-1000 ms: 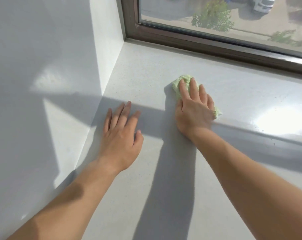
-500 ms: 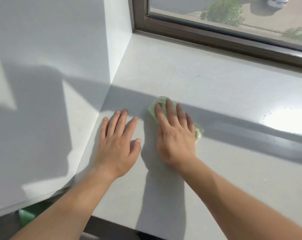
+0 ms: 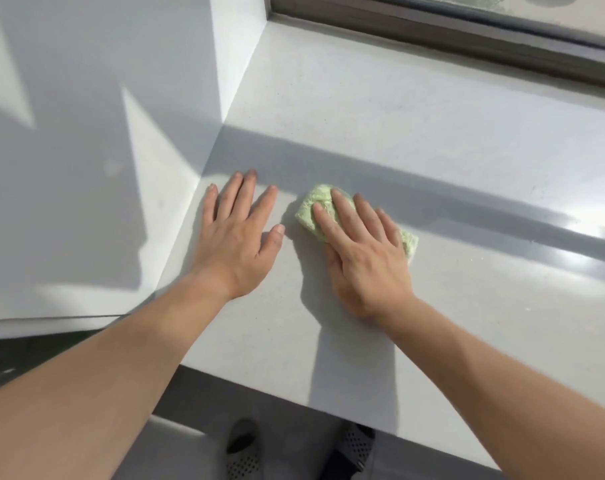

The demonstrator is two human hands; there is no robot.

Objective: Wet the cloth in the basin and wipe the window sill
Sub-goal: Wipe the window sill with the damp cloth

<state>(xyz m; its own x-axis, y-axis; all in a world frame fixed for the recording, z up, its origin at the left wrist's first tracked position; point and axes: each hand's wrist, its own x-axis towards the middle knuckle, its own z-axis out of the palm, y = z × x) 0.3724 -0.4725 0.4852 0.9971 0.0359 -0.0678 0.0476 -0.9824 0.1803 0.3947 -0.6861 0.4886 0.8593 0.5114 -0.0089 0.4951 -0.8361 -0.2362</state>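
Right hand: right hand [image 3: 363, 258] lies palm down on the cloth [image 3: 315, 211], fingers [image 3: 342, 209] stretched out flat and slightly spread, pressing it onto the window sill [image 3: 415, 133] rather than curling round it.
Cloth: pale green, bunched into a small pad; one end shows beyond the fingertips, the other peeks out past the little-finger side of the hand.
Cloth position: on the sill, in the strip of sunlight just beside the band of shadow, nearer the front edge than the window frame [image 3: 467, 43].
Left hand: left hand [image 3: 238, 237] rests flat on the bare sill, fingers open and fanned, holding nothing; its thumb tip is just beside the cloth but apart from it.
Surface: light grey, lightly speckled sill, smooth, with a bright glare patch at the right.
Wall: white wall [image 3: 86, 133] meets the sill at the left corner, crossed by angular patches of sun and shade.
Window: dark frame along the top edge, glass above it.
Below: dark mesh shoes [image 3: 245, 452] visible under the sill's front edge.
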